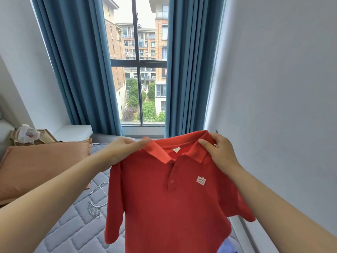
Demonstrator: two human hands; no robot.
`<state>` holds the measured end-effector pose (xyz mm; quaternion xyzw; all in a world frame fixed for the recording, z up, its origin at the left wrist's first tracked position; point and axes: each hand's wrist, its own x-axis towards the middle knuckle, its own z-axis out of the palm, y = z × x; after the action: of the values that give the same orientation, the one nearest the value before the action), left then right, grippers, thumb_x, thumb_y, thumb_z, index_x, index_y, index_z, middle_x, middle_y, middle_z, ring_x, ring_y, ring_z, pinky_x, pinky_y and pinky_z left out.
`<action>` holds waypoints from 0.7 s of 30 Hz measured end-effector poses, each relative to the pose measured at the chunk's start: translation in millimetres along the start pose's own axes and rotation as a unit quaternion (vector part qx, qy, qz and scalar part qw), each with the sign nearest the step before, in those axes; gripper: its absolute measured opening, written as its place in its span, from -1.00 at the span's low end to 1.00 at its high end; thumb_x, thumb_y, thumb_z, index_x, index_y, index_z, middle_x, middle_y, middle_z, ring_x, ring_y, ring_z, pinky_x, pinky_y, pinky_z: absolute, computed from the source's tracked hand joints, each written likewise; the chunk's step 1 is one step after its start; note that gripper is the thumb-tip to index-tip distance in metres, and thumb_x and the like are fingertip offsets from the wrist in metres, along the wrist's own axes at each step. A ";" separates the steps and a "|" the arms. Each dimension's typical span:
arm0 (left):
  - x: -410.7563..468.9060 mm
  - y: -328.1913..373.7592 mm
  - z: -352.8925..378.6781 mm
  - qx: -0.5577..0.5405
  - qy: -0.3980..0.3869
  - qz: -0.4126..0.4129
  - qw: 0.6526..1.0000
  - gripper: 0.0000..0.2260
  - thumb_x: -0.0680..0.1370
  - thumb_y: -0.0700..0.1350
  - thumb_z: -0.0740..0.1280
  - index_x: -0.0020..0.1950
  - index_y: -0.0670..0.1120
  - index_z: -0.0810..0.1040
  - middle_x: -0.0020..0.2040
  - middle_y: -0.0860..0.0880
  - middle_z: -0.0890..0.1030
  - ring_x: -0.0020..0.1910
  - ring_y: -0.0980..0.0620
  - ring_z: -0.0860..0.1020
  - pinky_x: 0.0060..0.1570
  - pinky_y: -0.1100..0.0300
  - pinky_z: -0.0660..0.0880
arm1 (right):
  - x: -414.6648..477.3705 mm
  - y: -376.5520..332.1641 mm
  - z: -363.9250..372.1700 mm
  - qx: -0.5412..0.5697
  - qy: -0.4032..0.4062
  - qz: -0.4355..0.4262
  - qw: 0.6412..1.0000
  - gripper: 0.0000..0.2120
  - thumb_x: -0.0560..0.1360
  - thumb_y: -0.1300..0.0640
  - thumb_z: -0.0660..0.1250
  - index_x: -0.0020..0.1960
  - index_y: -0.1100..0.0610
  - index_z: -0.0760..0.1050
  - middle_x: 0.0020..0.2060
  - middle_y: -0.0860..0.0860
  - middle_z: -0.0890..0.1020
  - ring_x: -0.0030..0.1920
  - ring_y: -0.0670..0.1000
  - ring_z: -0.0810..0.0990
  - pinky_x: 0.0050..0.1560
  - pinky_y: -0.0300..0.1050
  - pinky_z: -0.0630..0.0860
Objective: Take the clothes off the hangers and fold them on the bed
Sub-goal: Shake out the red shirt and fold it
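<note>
Above the bed [76, 230], a red polo [173, 207] is held up in the air, front toward the camera, hanging from both hands. The left hand [124, 150] is closed on the shoulder beside the collar; its fingertips are blurred. The right hand [218, 152] pinches the other side of the collar, thumb laid over the front of it. One button [172, 181] is seen on the placket, a white logo patch [201, 180] on the chest and a small label [176, 149] inside the neck. One sleeve hangs straight down on the left of view; the other is spread out toward the wall [282, 88].

Much of the grey quilted bed is hidden behind the polo and forearms. A white cable [98, 196] is looped on the bed left of the polo, partly covered by the sleeve. An orange pillow [40, 167] lies further left. Behind it a brown bag [47, 137] with white plastic in it is seen, beside a white ledge [73, 133]. Blue curtains [76, 70] are drawn back on either side of a window [140, 61]; brick blocks and trees are seen through it. A blue item [228, 245] shows at the bottom edge by the hem; what it is cannot be told.
</note>
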<state>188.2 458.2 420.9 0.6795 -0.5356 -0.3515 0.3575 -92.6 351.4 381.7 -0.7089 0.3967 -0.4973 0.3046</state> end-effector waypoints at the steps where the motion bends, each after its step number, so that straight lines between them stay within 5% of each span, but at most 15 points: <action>1: 0.1 -1.9 2.2 0.005 0.000 0.015 1.000 -0.53 0.38 0.30 0.38 -0.17 -0.12 0.70 -0.21 -0.09 0.70 -0.26 0.08 0.62 -0.14 0.23 0.50 | 0.4 -1.7 -1.2 -0.002 0.001 -0.006 1.000 -0.97 0.51 0.13 0.40 -0.09 0.02 0.60 -0.26 -0.14 0.63 -0.26 -0.25 0.55 -0.20 -0.43 0.43; 6: 1.0 -8.3 6.9 -0.019 0.032 0.074 0.997 -0.73 0.40 0.09 0.48 -0.14 -0.12 0.69 -0.17 -0.13 0.70 -0.24 0.07 0.59 -0.14 0.17 0.50 | -1.3 -7.0 -8.8 0.006 -0.011 -0.022 1.000 -0.89 0.50 0.12 0.42 -0.18 -0.04 0.57 -0.36 -0.28 0.60 -0.32 -0.29 0.54 -0.26 -0.46 0.40; 10: 3.0 -11.7 7.8 0.026 0.101 0.141 0.984 -0.88 0.51 -0.10 0.41 -0.15 -0.13 0.64 -0.27 -0.03 0.61 -0.28 0.06 0.52 -0.21 0.21 0.41 | -4.0 -8.3 -18.1 -0.001 -0.065 -0.010 0.998 -0.96 0.45 0.07 0.48 -0.13 -0.01 0.63 -0.29 -0.17 0.66 -0.28 -0.20 0.61 -0.23 -0.39 0.48; 12: 1.4 -15.3 9.8 0.071 0.142 0.154 0.975 -0.88 0.56 -0.10 0.35 -0.16 -0.09 0.58 -0.33 0.11 0.56 -0.32 0.14 0.50 -0.29 0.30 0.38 | -5.6 -9.2 -22.2 0.006 -0.116 0.015 0.993 -0.88 0.39 0.04 0.53 -0.09 0.00 0.66 -0.23 -0.06 0.71 -0.20 -0.08 0.67 -0.14 -0.28 0.57; 17: -10.2 -43.3 27.3 0.140 0.160 0.141 0.967 -0.84 0.61 -0.05 0.25 -0.14 -0.07 0.48 -0.27 0.00 0.54 -0.21 -0.02 0.48 -0.16 0.04 0.36 | -10.3 2.8 -39.7 -0.069 -0.318 0.103 0.940 -0.81 0.31 0.05 0.59 -0.10 0.05 0.70 -0.20 0.04 0.72 -0.16 -0.03 0.69 -0.13 -0.22 0.58; 21: -29.4 -75.6 44.6 0.179 0.097 0.108 0.973 -0.65 0.50 0.10 0.37 -0.24 -0.18 0.48 -0.40 0.01 0.44 -0.38 0.10 0.38 -0.27 0.06 0.33 | -28.4 37.4 -49.2 -0.221 -0.304 0.099 0.921 -0.70 0.37 -0.02 0.52 -0.37 0.17 0.56 -0.53 -0.05 0.46 -0.45 -0.10 0.40 -0.33 -0.15 0.33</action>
<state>180.6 495.0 336.3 0.7016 -0.6228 -0.1417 0.3159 -154.3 355.5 353.4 -0.8326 0.4527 -0.1247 0.2938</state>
